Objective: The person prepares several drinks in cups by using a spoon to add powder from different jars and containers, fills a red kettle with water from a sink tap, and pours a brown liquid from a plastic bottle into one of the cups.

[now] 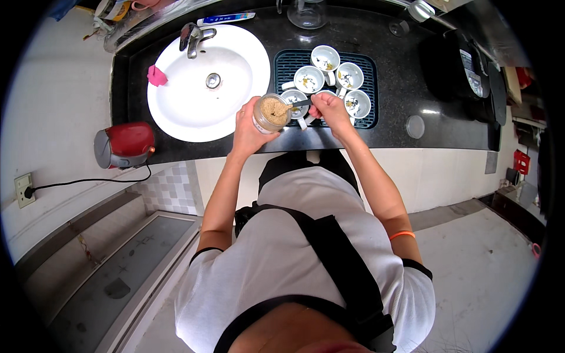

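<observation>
My left hand [249,129] is wrapped round a clear jar [261,124] of light brown granules [273,110], held over the counter's front edge between the sink and the cups. In my right hand [329,110] is the handle of a dark spoon [301,103], pinched between the fingers, its tip at the granules in the jar's mouth. Just beyond my hands, several white cups [325,59] stand on a dark ribbed drying tray [286,57]. Dark flakes and yellowish bits lie in the bottoms of the cups. One cup is partly hidden behind my right hand.
A white oval sink [176,112] with a metal faucet [192,41] and pink cloth [157,76] lies left. Nearby is a red corded appliance [130,144]. A glass pot [306,15] stands behind the tray; a round clear lid [415,126] and black appliance [465,65] are right.
</observation>
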Tool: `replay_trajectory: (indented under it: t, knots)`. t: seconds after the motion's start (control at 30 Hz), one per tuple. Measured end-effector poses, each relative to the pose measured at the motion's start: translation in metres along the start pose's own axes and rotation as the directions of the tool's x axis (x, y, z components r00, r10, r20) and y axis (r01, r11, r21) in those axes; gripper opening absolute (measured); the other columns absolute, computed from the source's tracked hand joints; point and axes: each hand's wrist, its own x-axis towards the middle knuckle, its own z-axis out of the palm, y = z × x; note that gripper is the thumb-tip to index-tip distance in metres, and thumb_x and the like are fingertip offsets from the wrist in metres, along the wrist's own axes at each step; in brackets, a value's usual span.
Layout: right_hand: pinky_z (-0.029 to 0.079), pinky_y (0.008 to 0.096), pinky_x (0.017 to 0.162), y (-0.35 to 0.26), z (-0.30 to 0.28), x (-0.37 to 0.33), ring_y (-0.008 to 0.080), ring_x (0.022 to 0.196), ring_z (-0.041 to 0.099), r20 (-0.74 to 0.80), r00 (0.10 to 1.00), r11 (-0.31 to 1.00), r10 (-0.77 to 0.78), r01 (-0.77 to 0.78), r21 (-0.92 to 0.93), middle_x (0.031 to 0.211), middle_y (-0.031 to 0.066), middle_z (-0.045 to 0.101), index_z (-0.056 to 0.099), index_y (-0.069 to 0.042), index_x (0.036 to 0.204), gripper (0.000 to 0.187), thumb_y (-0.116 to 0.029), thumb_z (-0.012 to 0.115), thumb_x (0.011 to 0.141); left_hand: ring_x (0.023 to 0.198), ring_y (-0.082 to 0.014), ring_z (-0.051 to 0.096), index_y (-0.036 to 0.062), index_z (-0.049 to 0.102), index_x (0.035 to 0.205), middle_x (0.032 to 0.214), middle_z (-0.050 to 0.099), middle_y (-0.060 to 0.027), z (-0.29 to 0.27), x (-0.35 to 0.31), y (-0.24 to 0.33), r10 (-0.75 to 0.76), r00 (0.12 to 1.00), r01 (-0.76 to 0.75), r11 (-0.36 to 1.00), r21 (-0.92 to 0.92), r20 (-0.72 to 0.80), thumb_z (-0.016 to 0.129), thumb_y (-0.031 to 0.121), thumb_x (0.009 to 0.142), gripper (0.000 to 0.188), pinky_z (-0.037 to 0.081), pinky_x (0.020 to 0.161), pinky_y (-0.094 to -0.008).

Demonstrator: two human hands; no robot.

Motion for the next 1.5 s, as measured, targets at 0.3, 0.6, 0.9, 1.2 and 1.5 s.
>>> replay_trajectory:
  t: [0.3,0.6,0.9,1.2,1.5]
  knots:
    - [0.040,0.0197,0.055,0.000,-0.027,0.003,0.0065,0.055,0.049,-0.079,0.997,1.000,-0.009,0.009,0.000,0.063,0.0011,0.057,0.058,-0.003,0.075,0.019,-0.017,0.053,0.087,0.110,-0.0300,0.042,0.0066,0.035,0.124,0.118,0.047,-0.0119,-0.004,0.002,-0.004,-0.041,0.999,0.041,0.999,0.020,0.001,0.082,0.009,0.046,0.091,0.036,0.095,-0.0385]
    - [0.046,0.0370,0.054,0.014,-0.015,0.015,0.0273,0.057,0.059,0.133,0.792,0.409,-0.596,0.442,-0.798,0.062,0.0131,0.058,0.055,-0.003,0.079,0.014,-0.017,0.057,0.082,0.110,-0.0314,0.040,0.0086,0.037,0.122,0.117,0.046,-0.0111,-0.007,0.004,-0.010,-0.059,0.998,0.058,0.998,-0.022,-0.038,0.082,0.011,0.046,0.088,0.034,0.095,-0.0392]
    - [0.044,0.0213,0.055,-0.038,-0.007,-0.002,0.0079,0.061,0.059,-0.133,0.874,0.857,-0.468,0.412,-0.310,0.065,0.0054,0.062,0.057,0.000,0.082,0.014,-0.013,0.054,0.086,0.110,-0.0301,0.041,0.0069,0.035,0.126,0.119,0.045,-0.0124,-0.015,0.026,0.005,0.074,0.997,-0.071,0.995,0.064,-0.038,0.082,0.010,0.046,0.093,0.035,0.095,-0.0385]
    - [0.044,0.0198,0.054,-0.034,0.010,0.029,0.0071,0.057,0.054,-0.052,0.982,0.982,-0.184,0.181,-0.049,0.066,0.0032,0.060,0.058,0.000,0.080,0.016,-0.014,0.053,0.086,0.112,-0.0331,0.040,0.0105,0.039,0.123,0.117,0.047,-0.0121,-0.010,0.068,0.033,0.196,0.980,-0.197,0.980,0.042,0.027,0.081,0.013,0.046,0.088,0.035,0.095,-0.0399]
    - [0.043,0.0200,0.056,-0.037,-0.009,0.031,0.0076,0.058,0.053,-0.053,0.990,0.988,-0.133,0.137,0.073,0.066,0.0032,0.060,0.058,-0.001,0.079,0.016,-0.014,0.052,0.087,0.111,-0.0319,0.040,0.0100,0.038,0.124,0.118,0.046,-0.0126,-0.006,0.072,0.024,0.167,0.986,-0.167,0.985,-0.032,0.017,0.082,0.014,0.045,0.090,0.035,0.095,-0.0401]
